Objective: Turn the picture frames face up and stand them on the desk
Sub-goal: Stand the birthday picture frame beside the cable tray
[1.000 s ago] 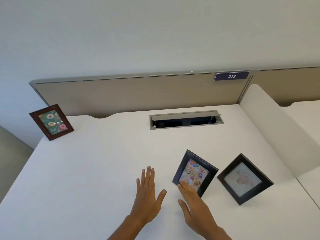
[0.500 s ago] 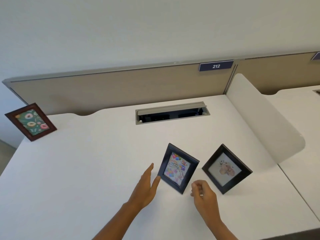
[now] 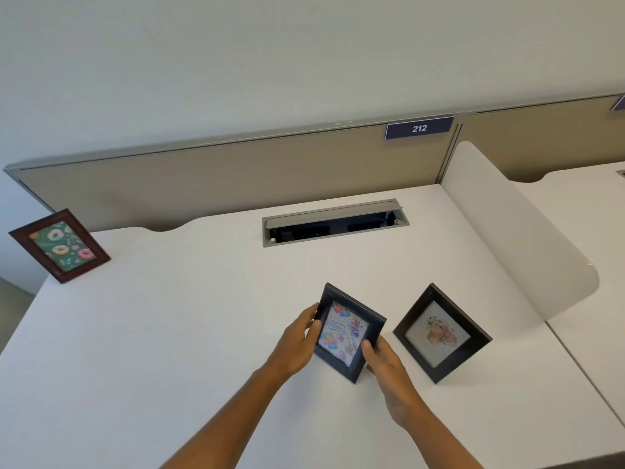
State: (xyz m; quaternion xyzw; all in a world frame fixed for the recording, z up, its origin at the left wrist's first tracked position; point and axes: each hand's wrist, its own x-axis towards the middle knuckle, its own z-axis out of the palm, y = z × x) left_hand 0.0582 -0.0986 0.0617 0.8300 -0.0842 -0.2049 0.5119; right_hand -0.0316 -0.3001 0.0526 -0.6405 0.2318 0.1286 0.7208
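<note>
A: Where is the birthday frame [image 3: 348, 333]?

B: Near the front of the white desk [image 3: 169, 333], face toward the camera, tilted. The left hand [image 3: 297, 346] clamps its left edge, thumb on the front; the right hand [image 3: 389, 367] pinches its lower right corner.

A: And the other 2?

B: A black frame [image 3: 441, 333] stands just right of it; a brown frame [image 3: 59, 245] stands at the far left corner, below the partition marked 212 [image 3: 419, 128].
</note>
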